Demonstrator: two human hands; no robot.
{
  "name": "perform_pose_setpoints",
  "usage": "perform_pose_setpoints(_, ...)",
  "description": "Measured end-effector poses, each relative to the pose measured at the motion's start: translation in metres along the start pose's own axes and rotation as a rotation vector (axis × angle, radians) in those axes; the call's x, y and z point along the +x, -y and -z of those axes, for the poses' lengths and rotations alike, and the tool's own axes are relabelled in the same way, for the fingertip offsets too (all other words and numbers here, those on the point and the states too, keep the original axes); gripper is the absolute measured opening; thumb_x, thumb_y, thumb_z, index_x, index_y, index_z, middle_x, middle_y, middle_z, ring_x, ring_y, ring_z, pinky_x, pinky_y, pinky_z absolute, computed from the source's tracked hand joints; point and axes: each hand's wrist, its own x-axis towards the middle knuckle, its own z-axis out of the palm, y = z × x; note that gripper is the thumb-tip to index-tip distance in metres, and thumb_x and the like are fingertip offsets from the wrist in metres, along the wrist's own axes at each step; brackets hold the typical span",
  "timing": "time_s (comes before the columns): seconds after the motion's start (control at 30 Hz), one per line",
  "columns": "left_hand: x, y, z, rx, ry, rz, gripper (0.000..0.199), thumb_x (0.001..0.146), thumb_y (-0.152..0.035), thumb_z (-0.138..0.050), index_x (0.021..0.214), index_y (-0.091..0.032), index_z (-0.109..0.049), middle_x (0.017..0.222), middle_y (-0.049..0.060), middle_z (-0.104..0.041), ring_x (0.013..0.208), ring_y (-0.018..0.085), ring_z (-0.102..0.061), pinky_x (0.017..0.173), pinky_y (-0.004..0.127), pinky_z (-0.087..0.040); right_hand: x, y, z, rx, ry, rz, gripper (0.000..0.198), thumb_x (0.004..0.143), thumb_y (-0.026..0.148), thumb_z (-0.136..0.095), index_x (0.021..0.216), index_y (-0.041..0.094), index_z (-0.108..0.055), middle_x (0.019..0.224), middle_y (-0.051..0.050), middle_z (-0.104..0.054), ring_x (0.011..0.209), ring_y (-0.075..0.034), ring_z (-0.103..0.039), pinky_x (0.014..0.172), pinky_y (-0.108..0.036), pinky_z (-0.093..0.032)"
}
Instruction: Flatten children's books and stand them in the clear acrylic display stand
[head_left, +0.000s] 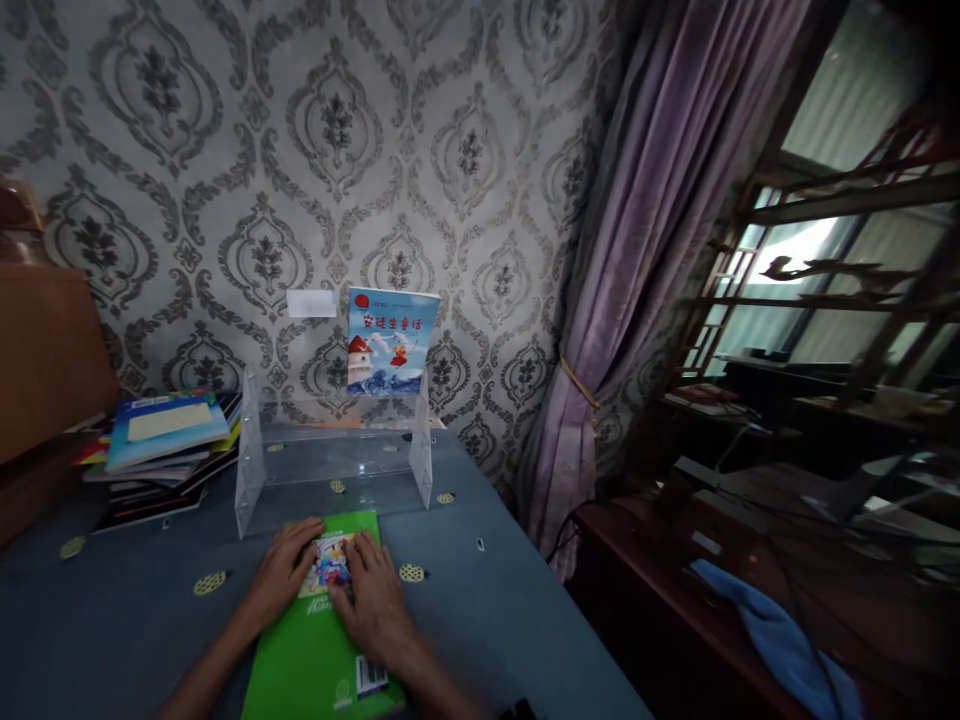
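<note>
A green book (300,665) with a colourful cartoon picture and a barcode lies on the blue-grey tabletop, in the lower middle of the head view. My left hand (283,565) rests on its upper left part, fingers stretched out. On the right side of the picture lies my right hand (373,595), its fingers flat and slightly apart. Just beyond both hands stands a clear plastic rack (337,492) with upright side panels. A blue storybook (392,345) with red lettering stands upright at the rack's top right, its cover facing me.
A pile of books and papers (169,440) lies at the left of the table, beside a brown wooden box (49,350). A white label (311,303) is on the patterned wall. Right of the table are a purple curtain (622,270) and a dark red desk (637,580) with a blue cloth (780,630).
</note>
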Motion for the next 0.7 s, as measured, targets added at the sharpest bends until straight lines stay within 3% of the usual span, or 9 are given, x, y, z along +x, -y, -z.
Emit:
perform_pose_setpoints(0.47, 0.0, 0.001, 0.004, -0.227, -0.049, 0.172, 0.039, 0.086, -0.042, -0.047, 0.103, -0.019, -0.074, 0.118, 0.014, -0.071, 0.114, 0.031, -0.065, 0.104, 0.052, -0.048, -0.007, 0.007, -0.003, 0.023, -0.012, -0.031, 0.06, 0.095, 0.034, -0.053, 0.148, 0.008, -0.046, 0.156, -0.02, -0.04, 0.148, -0.036, -0.032, 0.12, -0.058, -0.027)
perform_pose_setpoints(0.7, -0.001, 0.001, 0.004, -0.292, -0.118, 0.234, 0.04, 0.084, -0.045, -0.048, 0.103, -0.019, -0.073, 0.117, 0.013, -0.07, 0.113, 0.032, -0.064, 0.103, 0.051, -0.048, -0.007, -0.01, -0.012, 0.282, -0.115, -0.057, 0.053, 0.09, 0.036, -0.059, 0.139, 0.016, -0.057, 0.157, -0.016, -0.039, 0.147, -0.032, -0.035, 0.121, -0.05, -0.03)
